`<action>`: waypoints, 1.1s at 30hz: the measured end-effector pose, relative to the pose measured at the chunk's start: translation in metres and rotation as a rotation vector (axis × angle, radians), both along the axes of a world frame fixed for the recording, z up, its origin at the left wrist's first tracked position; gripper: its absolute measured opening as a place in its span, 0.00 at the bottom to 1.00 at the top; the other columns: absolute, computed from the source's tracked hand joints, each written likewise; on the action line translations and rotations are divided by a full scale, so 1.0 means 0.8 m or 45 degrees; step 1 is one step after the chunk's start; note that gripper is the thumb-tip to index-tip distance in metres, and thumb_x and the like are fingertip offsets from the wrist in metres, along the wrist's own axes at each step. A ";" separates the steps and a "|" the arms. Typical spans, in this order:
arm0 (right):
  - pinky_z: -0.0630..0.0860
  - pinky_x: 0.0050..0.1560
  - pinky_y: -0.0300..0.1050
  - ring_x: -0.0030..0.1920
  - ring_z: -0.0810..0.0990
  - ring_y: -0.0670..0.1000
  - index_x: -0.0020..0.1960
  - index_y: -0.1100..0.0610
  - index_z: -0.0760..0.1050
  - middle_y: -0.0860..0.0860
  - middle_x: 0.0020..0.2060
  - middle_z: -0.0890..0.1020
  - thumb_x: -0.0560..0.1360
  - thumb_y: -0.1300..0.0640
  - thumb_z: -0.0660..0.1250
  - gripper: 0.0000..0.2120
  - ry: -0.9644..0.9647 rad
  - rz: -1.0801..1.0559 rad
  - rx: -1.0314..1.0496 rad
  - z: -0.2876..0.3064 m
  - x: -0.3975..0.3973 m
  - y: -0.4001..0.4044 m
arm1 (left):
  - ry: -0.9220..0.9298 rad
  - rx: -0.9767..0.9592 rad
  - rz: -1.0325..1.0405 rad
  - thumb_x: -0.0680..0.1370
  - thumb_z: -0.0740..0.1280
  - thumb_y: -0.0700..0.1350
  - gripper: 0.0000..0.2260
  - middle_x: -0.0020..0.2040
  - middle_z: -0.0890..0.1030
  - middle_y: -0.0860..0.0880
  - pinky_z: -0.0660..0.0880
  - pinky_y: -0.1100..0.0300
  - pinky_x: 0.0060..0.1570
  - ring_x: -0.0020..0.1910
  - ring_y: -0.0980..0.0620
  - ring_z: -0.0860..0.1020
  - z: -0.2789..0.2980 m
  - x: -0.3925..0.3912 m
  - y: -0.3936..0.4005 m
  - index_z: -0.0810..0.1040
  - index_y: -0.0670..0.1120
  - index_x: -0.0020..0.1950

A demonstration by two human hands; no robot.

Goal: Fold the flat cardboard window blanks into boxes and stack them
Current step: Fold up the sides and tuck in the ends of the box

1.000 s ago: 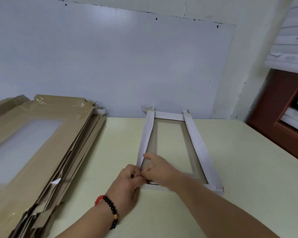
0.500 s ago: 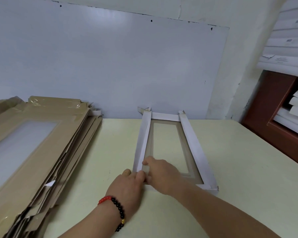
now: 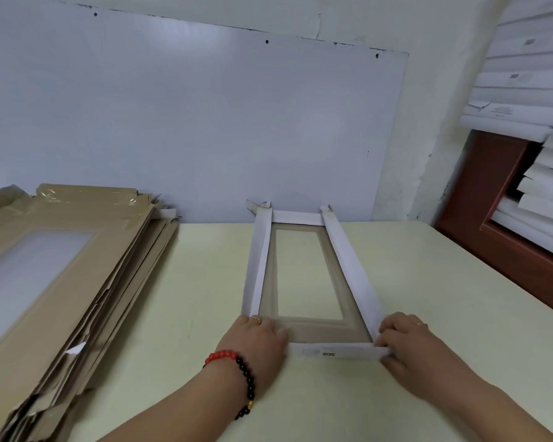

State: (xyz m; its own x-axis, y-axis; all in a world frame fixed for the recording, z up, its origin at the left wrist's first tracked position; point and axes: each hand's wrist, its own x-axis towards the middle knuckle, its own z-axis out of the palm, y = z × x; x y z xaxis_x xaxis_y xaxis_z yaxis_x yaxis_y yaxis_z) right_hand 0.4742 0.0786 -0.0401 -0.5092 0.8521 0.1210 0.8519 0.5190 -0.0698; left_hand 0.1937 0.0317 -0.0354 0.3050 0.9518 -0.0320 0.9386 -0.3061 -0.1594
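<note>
box (image 3: 302,275) lengthwise toward wall (image 3: 205,122)

Both hands, left (image 3: 256,339) and right (image 3: 407,341), hold the window box's (image 3: 304,279) near wall (image 3: 336,351).

The half-folded cardboard window box (image 3: 312,275) has white walls, a grey-brown inside face and a see-through window, plus tiny dark "SGS" print on the near wall. It sits on a pale yellow-green tabletop (image 3: 428,282). Left of the box, the stack of flat kraft-brown window blanks (image 3: 61,275) has frosty whitish windows. Nearest the box, the beaded bracelet (image 3: 237,371) goes red, then black, with one gold bead.
</note>
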 end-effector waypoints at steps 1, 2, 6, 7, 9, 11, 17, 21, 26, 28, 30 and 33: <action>0.62 0.48 0.31 0.52 0.68 0.43 0.52 0.49 0.79 0.40 0.53 0.70 0.76 0.53 0.65 0.07 0.022 -0.016 0.008 -0.004 -0.001 -0.001 | -0.046 -0.052 0.009 0.77 0.55 0.38 0.12 0.59 0.71 0.42 0.66 0.52 0.57 0.58 0.42 0.70 -0.001 0.007 0.002 0.69 0.44 0.60; 0.61 0.46 0.31 0.49 0.69 0.43 0.50 0.51 0.80 0.40 0.51 0.71 0.76 0.54 0.65 0.06 0.050 -0.035 0.011 -0.007 -0.001 -0.002 | -0.093 -0.100 0.017 0.77 0.56 0.39 0.11 0.59 0.71 0.43 0.68 0.52 0.56 0.58 0.42 0.70 -0.003 0.015 0.005 0.69 0.44 0.59; 0.64 0.45 0.30 0.48 0.73 0.43 0.51 0.53 0.80 0.42 0.52 0.74 0.78 0.54 0.64 0.07 0.091 -0.036 -0.016 -0.009 -0.002 -0.003 | -0.250 -0.175 0.002 0.76 0.59 0.43 0.11 0.56 0.72 0.46 0.71 0.54 0.57 0.57 0.44 0.71 -0.002 0.043 0.016 0.71 0.47 0.57; 0.65 0.48 0.31 0.50 0.73 0.44 0.51 0.53 0.80 0.42 0.53 0.74 0.79 0.54 0.63 0.08 0.086 -0.017 -0.022 -0.009 -0.001 -0.003 | -0.310 -0.211 0.018 0.76 0.59 0.47 0.12 0.56 0.72 0.47 0.71 0.54 0.57 0.57 0.45 0.71 0.000 0.049 0.020 0.72 0.48 0.59; 0.67 0.53 0.34 0.53 0.73 0.45 0.52 0.54 0.80 0.43 0.53 0.74 0.79 0.54 0.62 0.09 0.081 0.025 -0.039 -0.009 -0.002 -0.003 | -0.420 -0.299 0.066 0.76 0.59 0.52 0.15 0.57 0.73 0.48 0.71 0.54 0.57 0.57 0.47 0.71 0.006 0.062 0.027 0.74 0.49 0.60; 0.67 0.56 0.36 0.55 0.72 0.45 0.53 0.54 0.79 0.43 0.54 0.73 0.79 0.54 0.61 0.10 0.062 0.059 -0.053 -0.008 -0.005 -0.002 | -0.460 -0.365 0.105 0.76 0.60 0.53 0.17 0.58 0.74 0.47 0.72 0.52 0.59 0.59 0.47 0.71 0.011 0.079 0.036 0.74 0.48 0.63; 0.71 0.50 0.42 0.51 0.75 0.49 0.55 0.51 0.80 0.44 0.55 0.72 0.79 0.53 0.62 0.10 0.101 0.033 -0.032 -0.007 -0.004 -0.011 | -1.282 -0.748 0.470 0.76 0.59 0.36 0.10 0.46 0.75 0.46 0.76 0.56 0.50 0.47 0.47 0.74 0.035 0.128 0.075 0.70 0.49 0.39; 0.71 0.41 0.44 0.46 0.76 0.52 0.54 0.51 0.81 0.47 0.53 0.73 0.77 0.53 0.65 0.09 0.126 -0.014 -0.007 -0.005 -0.004 -0.015 | -1.811 -0.904 0.786 0.77 0.60 0.34 0.09 0.38 0.75 0.46 0.78 0.55 0.48 0.40 0.47 0.77 0.035 0.143 0.099 0.69 0.45 0.39; 0.72 0.41 0.43 0.42 0.70 0.49 0.58 0.46 0.80 0.47 0.48 0.70 0.75 0.57 0.66 0.13 0.168 0.054 -0.003 -0.008 -0.002 -0.011 | -1.651 -1.056 0.820 0.77 0.60 0.33 0.10 0.30 0.75 0.46 0.75 0.63 0.29 0.29 0.51 0.75 0.028 0.156 0.104 0.72 0.42 0.37; 0.72 0.41 0.43 0.42 0.68 0.49 0.57 0.46 0.79 0.45 0.47 0.67 0.75 0.57 0.65 0.13 0.163 0.062 0.001 -0.009 0.000 -0.010 | -1.451 -1.065 0.744 0.77 0.61 0.35 0.08 0.28 0.75 0.48 0.71 0.63 0.26 0.25 0.52 0.72 0.030 0.161 0.103 0.75 0.43 0.40; 0.72 0.44 0.43 0.44 0.68 0.47 0.58 0.47 0.79 0.45 0.48 0.67 0.76 0.56 0.63 0.13 0.156 0.061 -0.016 -0.012 0.001 -0.008 | -1.286 -0.976 0.600 0.77 0.63 0.37 0.04 0.34 0.76 0.48 0.74 0.60 0.35 0.30 0.52 0.73 0.032 0.165 0.101 0.76 0.44 0.48; 0.73 0.49 0.43 0.49 0.72 0.48 0.58 0.50 0.77 0.45 0.54 0.68 0.77 0.54 0.60 0.12 0.129 0.022 -0.052 -0.016 0.001 -0.006 | -1.273 -0.956 0.525 0.77 0.63 0.37 0.07 0.39 0.78 0.45 0.76 0.56 0.48 0.36 0.48 0.75 0.027 0.166 0.103 0.79 0.46 0.45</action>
State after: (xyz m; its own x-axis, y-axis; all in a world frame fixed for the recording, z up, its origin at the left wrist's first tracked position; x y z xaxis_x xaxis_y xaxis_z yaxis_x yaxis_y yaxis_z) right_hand 0.4748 0.0742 -0.0531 -0.5111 0.8484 0.1376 0.8302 0.5288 -0.1766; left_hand 0.3267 0.1140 -0.0136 0.1988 0.8297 -0.5216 0.5964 0.3199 0.7362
